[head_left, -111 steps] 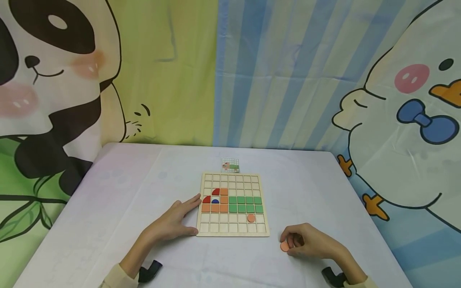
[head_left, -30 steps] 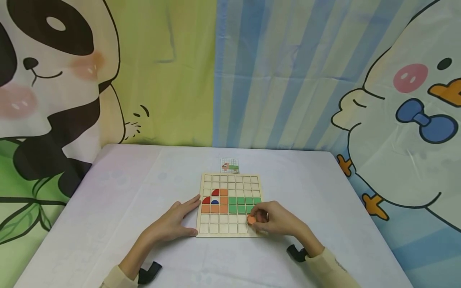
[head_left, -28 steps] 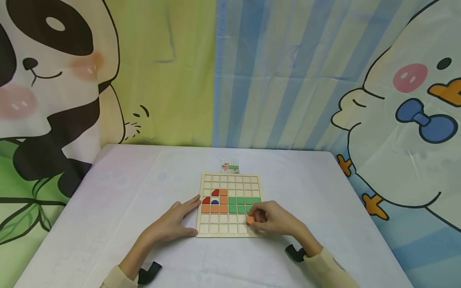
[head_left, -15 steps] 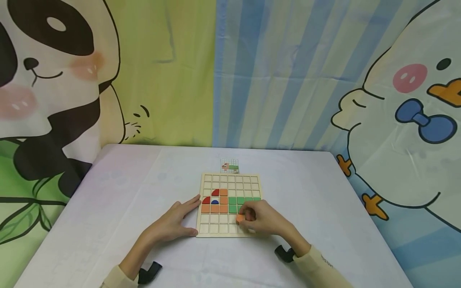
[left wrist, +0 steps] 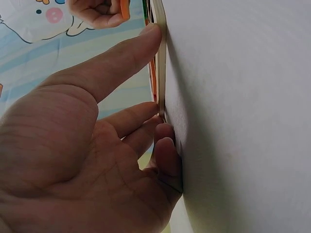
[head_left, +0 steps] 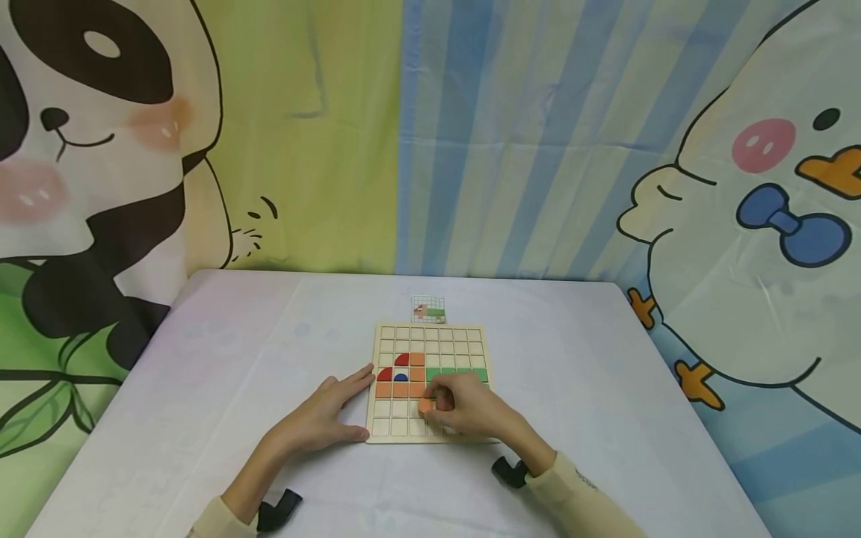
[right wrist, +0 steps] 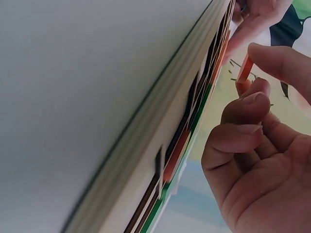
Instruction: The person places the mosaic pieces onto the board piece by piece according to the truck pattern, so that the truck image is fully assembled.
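My right hand (head_left: 471,407) pinches an orange round disc (head_left: 425,406) between thumb and fingertips, close over the lower middle of a wooden grid board (head_left: 400,427). In the right wrist view the disc (right wrist: 245,69) stands tilted, seen nearly edge-on. My left hand (head_left: 323,415) rests along the board's left side, thumb and fingers spread and touching the edge. Pieces lie in the cells: orange squares (head_left: 400,390), red quarter-rounds (head_left: 402,360), a blue half-round (head_left: 400,378) and green squares (head_left: 449,373). My right hand hides part of the green rows and the lower right cells.
A small printed card (head_left: 428,309) with a coloured grid pattern lies just behind the board. The white-covered table (head_left: 565,336) extends around it, backed by a cartoon-printed curtain (head_left: 511,149). Black straps (head_left: 279,510) hang at both wrists.
My right hand has carried the disc from the table right of the board onto its lower right, then leftward across it. Another orange disc there is now hidden. My left hand stays put.
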The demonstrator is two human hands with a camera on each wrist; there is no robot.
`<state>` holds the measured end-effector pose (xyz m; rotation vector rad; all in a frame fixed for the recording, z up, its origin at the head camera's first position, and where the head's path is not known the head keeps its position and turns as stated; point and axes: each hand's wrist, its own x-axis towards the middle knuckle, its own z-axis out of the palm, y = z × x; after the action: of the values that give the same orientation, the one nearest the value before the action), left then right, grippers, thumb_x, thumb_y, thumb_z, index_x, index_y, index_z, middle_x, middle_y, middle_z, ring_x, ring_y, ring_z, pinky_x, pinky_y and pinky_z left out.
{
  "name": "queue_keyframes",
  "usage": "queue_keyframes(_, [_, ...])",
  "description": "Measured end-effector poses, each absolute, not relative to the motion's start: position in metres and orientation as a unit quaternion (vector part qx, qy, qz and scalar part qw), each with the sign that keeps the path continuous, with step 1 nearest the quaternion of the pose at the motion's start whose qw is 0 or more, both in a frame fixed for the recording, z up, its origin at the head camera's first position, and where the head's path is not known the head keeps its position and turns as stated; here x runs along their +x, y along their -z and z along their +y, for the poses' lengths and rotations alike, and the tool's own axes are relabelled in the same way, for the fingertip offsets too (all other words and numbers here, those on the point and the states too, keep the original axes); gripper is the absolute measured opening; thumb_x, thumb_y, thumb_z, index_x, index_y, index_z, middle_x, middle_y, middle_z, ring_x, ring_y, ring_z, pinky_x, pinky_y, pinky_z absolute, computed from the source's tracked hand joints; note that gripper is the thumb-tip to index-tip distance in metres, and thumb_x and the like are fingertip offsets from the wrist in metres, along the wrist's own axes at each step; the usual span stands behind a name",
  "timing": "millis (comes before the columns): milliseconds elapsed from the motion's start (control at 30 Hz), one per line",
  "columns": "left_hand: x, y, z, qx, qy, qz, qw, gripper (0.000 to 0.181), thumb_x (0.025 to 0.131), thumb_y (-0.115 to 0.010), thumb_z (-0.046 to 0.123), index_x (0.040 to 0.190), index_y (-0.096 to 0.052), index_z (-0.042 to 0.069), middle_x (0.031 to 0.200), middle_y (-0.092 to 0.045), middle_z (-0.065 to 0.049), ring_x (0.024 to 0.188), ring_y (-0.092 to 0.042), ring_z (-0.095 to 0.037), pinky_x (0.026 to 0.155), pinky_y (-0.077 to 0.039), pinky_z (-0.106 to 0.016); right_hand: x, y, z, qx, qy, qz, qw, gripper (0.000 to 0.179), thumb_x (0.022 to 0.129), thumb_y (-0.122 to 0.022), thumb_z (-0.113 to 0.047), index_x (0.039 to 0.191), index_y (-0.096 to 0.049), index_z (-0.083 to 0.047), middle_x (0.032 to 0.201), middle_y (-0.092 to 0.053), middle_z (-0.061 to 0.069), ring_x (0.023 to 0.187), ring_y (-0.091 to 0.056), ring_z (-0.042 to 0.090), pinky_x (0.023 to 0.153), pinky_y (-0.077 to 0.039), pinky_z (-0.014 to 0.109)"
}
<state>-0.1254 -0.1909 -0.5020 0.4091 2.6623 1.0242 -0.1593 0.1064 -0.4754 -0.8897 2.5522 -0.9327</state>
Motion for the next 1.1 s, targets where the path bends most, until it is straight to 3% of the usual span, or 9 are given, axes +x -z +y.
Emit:
queue_keyframes(800, [-0.125, 0.502, -0.196, 0.170, -0.353, 0.912, 0.118, 0.093, 0.079, -0.092, 0.031, 0.159, -0.049, 0.013, 0.175, -0.034, 0.002, 0.105, -0.041, -0.014, 0.092, -0.042, -0.029, -0.161, 0.481, 0.067, -0.301, 0.294, 0.895, 0.148, 0.013, 0.096, -0.078, -0.021, 0.104, -0.074, -0.012, 0.067, -0.051, -0.012, 0.060, -0.045, -0.001, 0.059, -0.038, 0.017])
queue_keyframes(1100, [-0.126, 0.504, -0.196, 0.173, -0.354, 0.912, 0.116, 0.094, 0.079, -0.092, 0.032, 0.159, -0.049, 0.013, 0.175, -0.034, 0.002, 0.102, -0.040, -0.013, 0.089, -0.041, -0.027, -0.161, 0.481, 0.064, -0.301, 0.284, 0.898, 0.151, 0.013, 0.095, -0.079, -0.020, 0.105, -0.075, -0.012, 0.067, -0.052, -0.011, 0.060, -0.045, -0.002, 0.059, -0.037, 0.017])
